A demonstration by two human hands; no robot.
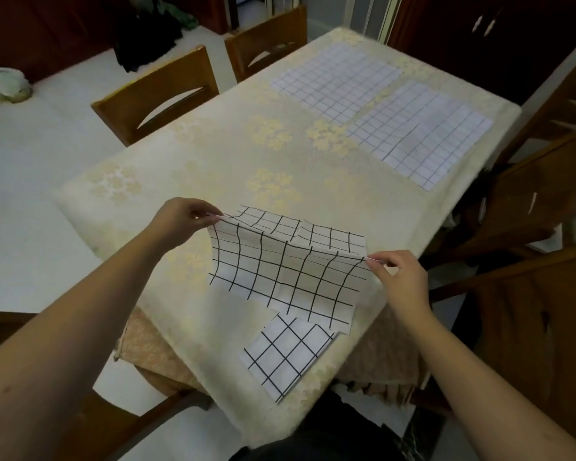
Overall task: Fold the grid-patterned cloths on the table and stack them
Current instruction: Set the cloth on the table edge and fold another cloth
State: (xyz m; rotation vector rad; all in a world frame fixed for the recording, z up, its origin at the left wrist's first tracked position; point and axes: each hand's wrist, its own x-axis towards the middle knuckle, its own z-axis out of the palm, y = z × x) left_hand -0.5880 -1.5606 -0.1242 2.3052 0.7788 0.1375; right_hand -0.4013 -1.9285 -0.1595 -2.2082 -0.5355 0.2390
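Note:
A white cloth with a bold black grid (286,271) is lifted over the near part of the table, its top edge raised and its far part lying on the tabletop. My left hand (183,222) pinches its upper left corner. My right hand (399,277) pinches its upper right corner. Just below it, near the table's front edge, lies a small folded grid cloth (286,356). Two larger cloths with a fine blue-grey grid lie flat at the far end: one at the back (336,79), one to the right (419,134).
The table carries a cream flowered tablecloth (246,154). Wooden chairs stand along the left side (160,94), (266,41) and the right side (539,181). A dark cabinet (486,31) stands behind the far end.

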